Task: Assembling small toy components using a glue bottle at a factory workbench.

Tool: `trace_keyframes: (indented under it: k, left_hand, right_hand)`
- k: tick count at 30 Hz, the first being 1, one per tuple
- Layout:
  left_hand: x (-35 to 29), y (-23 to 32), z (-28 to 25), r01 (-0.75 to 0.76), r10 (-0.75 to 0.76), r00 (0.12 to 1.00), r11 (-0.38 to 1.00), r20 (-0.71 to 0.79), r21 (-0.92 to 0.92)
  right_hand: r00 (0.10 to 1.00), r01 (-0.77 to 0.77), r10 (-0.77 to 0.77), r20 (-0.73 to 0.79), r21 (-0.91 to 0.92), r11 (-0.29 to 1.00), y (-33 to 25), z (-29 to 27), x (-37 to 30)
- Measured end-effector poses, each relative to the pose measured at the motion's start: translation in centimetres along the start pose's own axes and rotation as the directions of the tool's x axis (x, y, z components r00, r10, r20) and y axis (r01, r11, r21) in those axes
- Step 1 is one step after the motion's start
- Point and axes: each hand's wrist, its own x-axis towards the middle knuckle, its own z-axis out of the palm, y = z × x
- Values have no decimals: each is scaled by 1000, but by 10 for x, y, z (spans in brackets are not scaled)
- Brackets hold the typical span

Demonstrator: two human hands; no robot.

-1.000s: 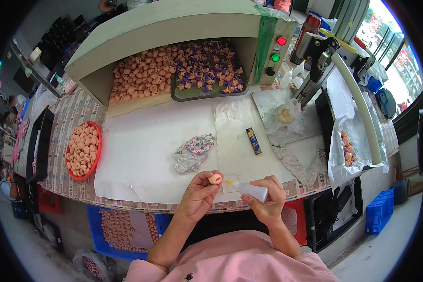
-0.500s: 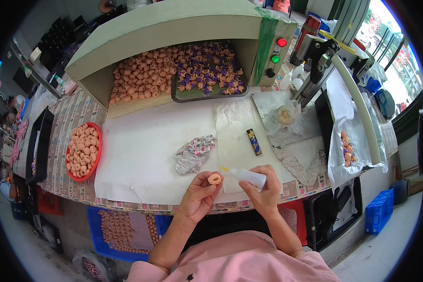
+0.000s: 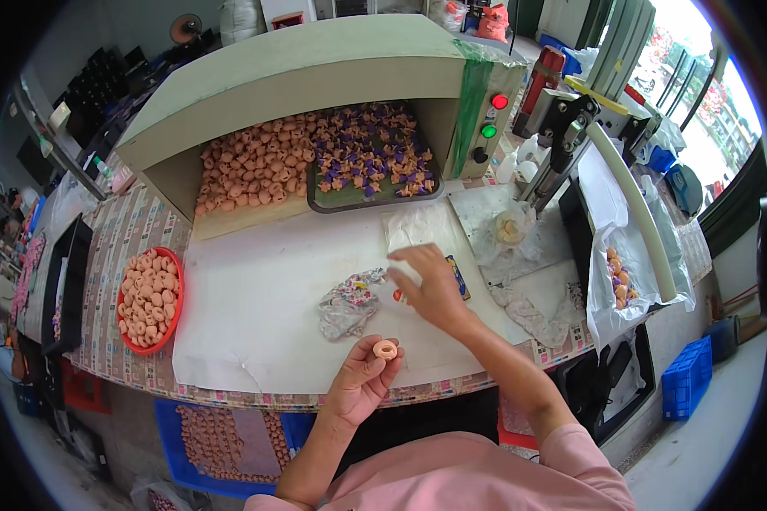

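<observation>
The left hand pinches a hollow peach piece, lower centre; apart from it, the right hand spreads its fingers, apparently empty. The piece seems unfinished: many fill the red bowl at left, few purple-and-peach ones sit far right.

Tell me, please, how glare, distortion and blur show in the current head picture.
Head view: glare washes out the window, upper right; head view: the front edge of the table bows; head view: the right hand looks slightly soft, while the peach piece in the left hand is clearer.
</observation>
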Motion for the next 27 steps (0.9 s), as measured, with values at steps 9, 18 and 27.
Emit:
trace_keyframes:
  k: [9, 18, 27]
  left_hand:
    - [-8, 5, 3, -10, 10, 1000, 1000, 11, 3]
    - [-16, 10, 3, -5, 7, 999, 999, 35, -44]
    - [4, 17, 0, 3, -2, 999, 1000, -43, 29]
  right_hand:
    - [972, 172, -114, 206, -290, 941, 64, 33, 134]
    - [958, 85, 27, 286, -371, 925, 66, 44, 151]
    - [847, -524, 284, 449, 620, 584, -34, -28, -5]
